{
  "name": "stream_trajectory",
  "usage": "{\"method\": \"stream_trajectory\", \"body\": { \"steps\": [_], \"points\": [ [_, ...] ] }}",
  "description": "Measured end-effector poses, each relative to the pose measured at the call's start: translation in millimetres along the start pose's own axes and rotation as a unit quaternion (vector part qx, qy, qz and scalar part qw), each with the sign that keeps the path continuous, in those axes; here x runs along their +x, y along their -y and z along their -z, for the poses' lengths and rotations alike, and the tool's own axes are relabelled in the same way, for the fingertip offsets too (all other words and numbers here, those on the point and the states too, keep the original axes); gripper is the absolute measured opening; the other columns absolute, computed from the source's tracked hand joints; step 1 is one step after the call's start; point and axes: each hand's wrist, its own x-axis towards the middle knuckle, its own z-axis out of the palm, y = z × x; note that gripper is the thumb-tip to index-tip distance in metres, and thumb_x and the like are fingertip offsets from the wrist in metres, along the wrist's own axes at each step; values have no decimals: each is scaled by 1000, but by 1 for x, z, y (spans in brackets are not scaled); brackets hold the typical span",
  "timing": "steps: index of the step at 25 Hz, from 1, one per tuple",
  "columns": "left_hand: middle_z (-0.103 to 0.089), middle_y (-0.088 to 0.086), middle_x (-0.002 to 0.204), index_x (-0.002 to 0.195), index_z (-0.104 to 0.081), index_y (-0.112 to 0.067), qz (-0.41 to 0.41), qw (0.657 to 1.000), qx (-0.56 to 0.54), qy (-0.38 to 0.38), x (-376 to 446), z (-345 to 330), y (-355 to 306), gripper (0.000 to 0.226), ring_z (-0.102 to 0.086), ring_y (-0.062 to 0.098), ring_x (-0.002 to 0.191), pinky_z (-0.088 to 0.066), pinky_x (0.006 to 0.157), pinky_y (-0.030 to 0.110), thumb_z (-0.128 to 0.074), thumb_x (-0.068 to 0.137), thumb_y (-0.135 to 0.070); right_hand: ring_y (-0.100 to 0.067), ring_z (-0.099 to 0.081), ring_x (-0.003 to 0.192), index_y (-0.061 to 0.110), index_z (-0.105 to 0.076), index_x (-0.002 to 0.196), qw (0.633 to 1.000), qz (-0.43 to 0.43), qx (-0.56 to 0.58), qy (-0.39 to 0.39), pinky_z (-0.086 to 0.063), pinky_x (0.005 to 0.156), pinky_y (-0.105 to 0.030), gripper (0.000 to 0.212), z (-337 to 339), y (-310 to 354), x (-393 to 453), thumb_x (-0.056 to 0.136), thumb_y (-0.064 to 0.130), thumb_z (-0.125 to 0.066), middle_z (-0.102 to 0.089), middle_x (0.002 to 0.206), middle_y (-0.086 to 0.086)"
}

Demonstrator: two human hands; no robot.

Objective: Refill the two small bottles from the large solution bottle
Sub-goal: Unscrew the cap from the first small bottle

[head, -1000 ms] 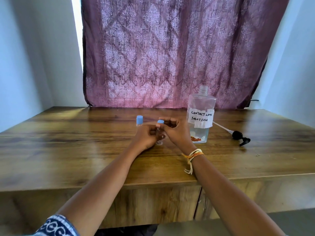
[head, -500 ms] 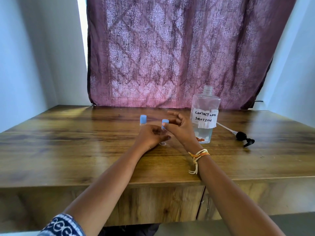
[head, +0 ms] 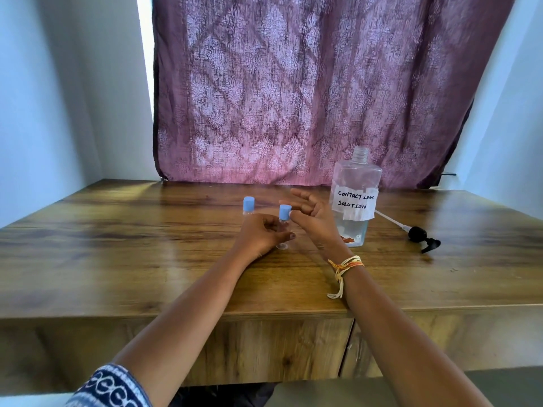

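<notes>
Two small clear bottles with blue caps stand on the wooden table point(head: 117, 259). My left hand point(head: 261, 235) is wrapped around the body of the nearer small bottle point(head: 284, 214). My right hand point(head: 313, 220) touches its blue cap with thumb and forefinger, the other fingers spread. The second small bottle point(head: 249, 205) stands just behind my left hand, partly hidden. The large clear bottle point(head: 354, 201), labelled "CONTACT LENS SOLUTION", stands uncapped to the right of my right hand with a little liquid at the bottom.
A black pump head with its white tube point(head: 417, 234) lies on the table right of the large bottle. A purple patterned curtain point(head: 293, 89) hangs behind the table. Pale walls stand on both sides.
My right hand's fingers have opened out from a closed grip over the cap to a thumb-and-forefinger touch. The left hand stays on the small bottle. The camera has shifted slightly.
</notes>
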Motion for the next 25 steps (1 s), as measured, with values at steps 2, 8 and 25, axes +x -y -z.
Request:
{"method": "stream_trajectory", "body": {
  "steps": [2, 8, 25],
  "points": [
    [-74, 1, 83, 85, -72, -16, -6, 1000, 8, -4, 1, -1, 1, 19, -69, 11, 77, -56, 75, 26, -85, 71, -19, -15, -69, 89, 8, -53, 129, 1000, -2, 4, 7, -59, 77, -26, 56, -1, 0, 0, 79, -2, -75, -70, 106, -13],
    [-75, -1, 86, 87, -73, -20, -13, 1000, 12, -8, 0, 1, 1, 20, -71, 12, 82, -57, 81, 27, -84, 71, -22, -6, -70, 70, 2, -56, 126, 1000, -11, 13, -1, -54, 66, -17, 42, 0, -1, 1, 86, -1, -67, -72, 84, -6],
    [-74, -2, 82, 83, -72, -21, -26, 999, 36, -9, 0, 1, 1, 16, -71, 13, 80, -59, 80, 33, -83, 72, -23, -11, -71, 80, 3, -57, 122, 1000, -1, -8, 9, -55, 70, -18, 41, -3, -5, 3, 84, 3, -71, -73, 103, -16]
  ]
}}
